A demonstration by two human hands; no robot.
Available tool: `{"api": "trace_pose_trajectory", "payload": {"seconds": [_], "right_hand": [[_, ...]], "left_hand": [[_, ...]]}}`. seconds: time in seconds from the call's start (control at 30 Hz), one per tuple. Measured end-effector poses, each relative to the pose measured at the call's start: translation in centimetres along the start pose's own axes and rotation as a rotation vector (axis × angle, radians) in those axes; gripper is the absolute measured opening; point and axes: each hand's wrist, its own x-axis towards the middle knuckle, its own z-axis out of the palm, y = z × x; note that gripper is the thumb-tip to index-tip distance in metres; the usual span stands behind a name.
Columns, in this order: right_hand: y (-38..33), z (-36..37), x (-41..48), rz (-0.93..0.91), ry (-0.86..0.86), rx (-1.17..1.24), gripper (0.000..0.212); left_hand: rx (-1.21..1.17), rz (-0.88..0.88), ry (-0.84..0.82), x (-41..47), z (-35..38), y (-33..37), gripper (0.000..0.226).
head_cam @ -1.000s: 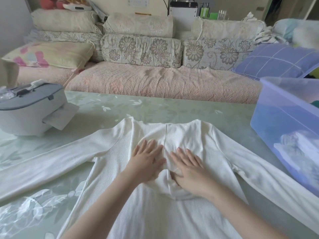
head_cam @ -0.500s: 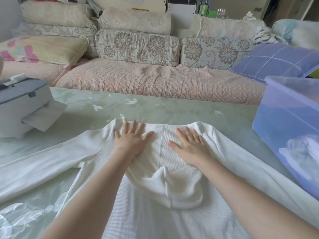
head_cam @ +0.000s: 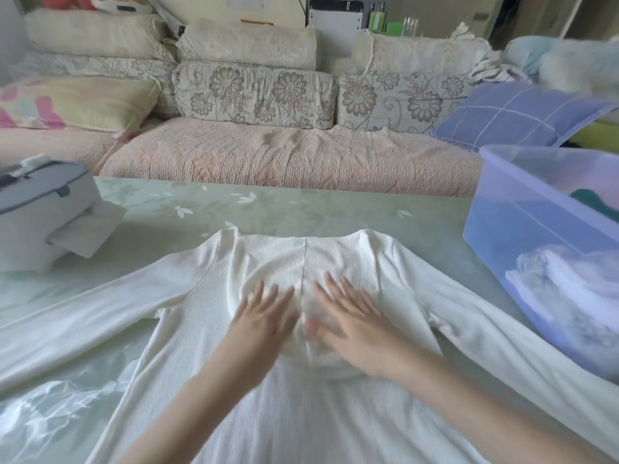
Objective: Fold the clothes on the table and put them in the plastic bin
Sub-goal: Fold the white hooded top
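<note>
A white long-sleeved hooded top (head_cam: 301,413) lies spread flat on the table (head_cam: 301,209), sleeves stretched out to both sides and its hood laid over the back. My left hand (head_cam: 264,323) and my right hand (head_cam: 351,323) press flat on the hood side by side, fingers straight and pointing away from me; both are blurred by motion. The translucent blue plastic bin (head_cam: 522,229) stands at the table's right edge, with white and dark green cloth inside it.
A grey and white box-shaped appliance (head_cam: 40,209) with a paper sheet sticking out sits at the table's left. Beyond the table's far edge runs a sofa (head_cam: 284,155) with floral cushions and a purple checked pillow (head_cam: 512,112).
Both hands slid forward over the hood to near the shoulders half a second ago, then drew back toward me to the hood's middle, close together again.
</note>
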Motion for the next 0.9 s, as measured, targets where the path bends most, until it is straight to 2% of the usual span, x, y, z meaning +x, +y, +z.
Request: {"api": "trace_pose_trajectory", "payload": {"seconds": [0.07, 0.13, 0.27, 0.37, 0.4, 0.47, 0.5, 0.57, 0.67, 0.73, 0.83, 0.9], "right_hand": [[-0.5, 1.5, -1.9, -0.021, -0.043, -0.046, 0.089], [-0.3, 2.6, -2.4, -0.010, -0.058, -0.087, 0.080], [-0.3, 3.2, -2.1, 0.030, -0.042, -0.050, 0.077], [-0.4, 3.3, -2.2, 0.019, -0.020, 0.015, 0.081], [-0.4, 3.0, -2.5, 0.017, -0.006, 0.061, 0.073], [-0.2, 1.8, -2.8, 0.004, 0.101, 0.152, 0.039], [0.0, 1.0, -3.0, -0.002, 0.152, 0.156, 0.029], [0.1, -0.5, -3.6, 0.009, 0.172, 0.149, 0.029], [-0.3, -1.2, -4.9, 0.062, 0.116, 0.160, 0.024], [-0.8, -1.0, -5.7, 0.083, 0.132, 0.139, 0.020], [-1.2, -0.8, -6.2, 0.215, 0.236, 0.101, 0.033], [-1.8, -0.6, -6.2, 0.386, 0.243, 0.287, 0.034]], "left_hand": [[0.107, 0.050, -0.009, -2.3, 1.4, 0.3, 0.091], [0.206, 0.045, 0.050, -3.2, 2.6, 0.3, 0.085], [0.167, -0.053, -0.097, -3.1, 2.6, 1.0, 0.095], [0.172, -0.052, -0.123, -2.9, 1.4, 1.8, 0.088], [0.147, -0.045, -0.112, -3.0, 0.9, 2.1, 0.092], [0.055, -0.042, -0.016, -3.2, -0.2, 2.5, 0.093], [0.012, -0.036, 0.054, -3.4, -0.6, 2.8, 0.086], [-0.044, -0.016, 0.143, -3.7, -0.8, 3.5, 0.058], [-0.111, -0.011, 0.147, -4.1, -0.2, 4.4, 0.023], [-0.165, 0.000, 0.204, -4.2, 0.0, 4.8, 0.014], [-0.329, -0.072, 0.264, -4.1, 0.1, 5.3, 0.012], [-0.446, -0.135, 0.276, -3.8, 0.0, 5.4, 0.011]]}}
